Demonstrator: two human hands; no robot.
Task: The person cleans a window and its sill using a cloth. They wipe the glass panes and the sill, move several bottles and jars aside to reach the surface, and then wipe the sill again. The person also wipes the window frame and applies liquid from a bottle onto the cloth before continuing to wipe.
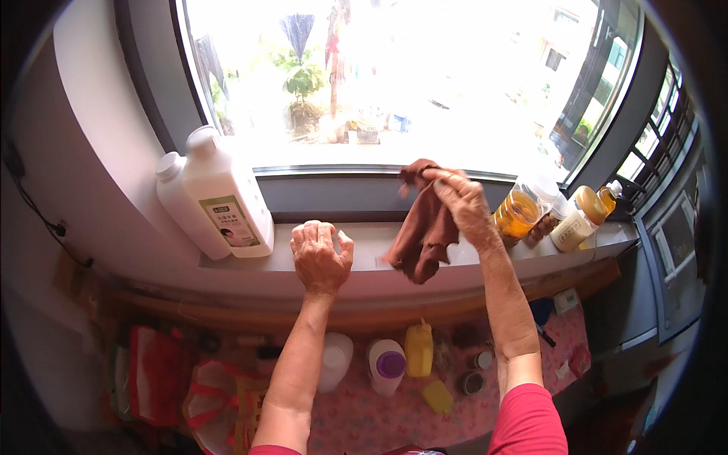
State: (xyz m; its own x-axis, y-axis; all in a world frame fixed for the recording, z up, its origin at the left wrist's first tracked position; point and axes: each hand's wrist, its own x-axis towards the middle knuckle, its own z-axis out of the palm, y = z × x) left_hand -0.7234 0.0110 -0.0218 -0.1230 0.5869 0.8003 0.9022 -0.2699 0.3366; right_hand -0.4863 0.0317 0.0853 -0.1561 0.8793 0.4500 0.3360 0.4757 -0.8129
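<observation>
My right hand (466,205) grips a brown cloth (425,239) by its upper end, in front of the lower window frame. The cloth hangs down over the white windowsill (364,246), slightly blurred. My left hand (322,258) rests on the sill with its thumb apart and fingers bent a little, holding nothing. Left of it stand two white jugs (227,193), the front one with a pale label. Right of the cloth are a clear jar of orange contents (518,214), a jar with brown contents (547,220), and a cream bottle with a tan cap (578,220).
Below the sill, a pink patterned table (349,425) holds a white container with a purple lid (388,365), a yellow jug (418,349) and several small jars. Red bags (155,371) lie at lower left. A bright window (455,91) fills the far side.
</observation>
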